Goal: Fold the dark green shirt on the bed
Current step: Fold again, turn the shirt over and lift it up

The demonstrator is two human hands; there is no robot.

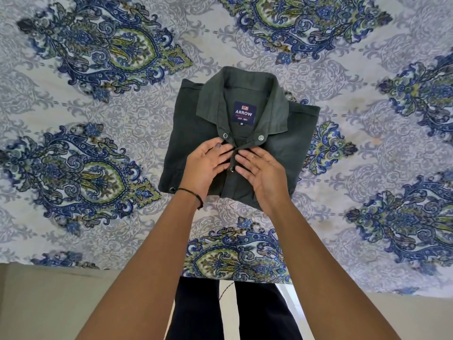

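Left hand (206, 165) and right hand (261, 171) rest open, fingers flat on the front of the dark green shirt (286, 148), folded collar-up on the bed (98, 111), evidently to smooth the finished fold.

Matt woven cloth, metal snaps

My shirt (193, 133) is matt dark green cloth with shiny metal snaps (225, 135); the bedsheet (343, 217) is smooth printed cotton-like fabric.
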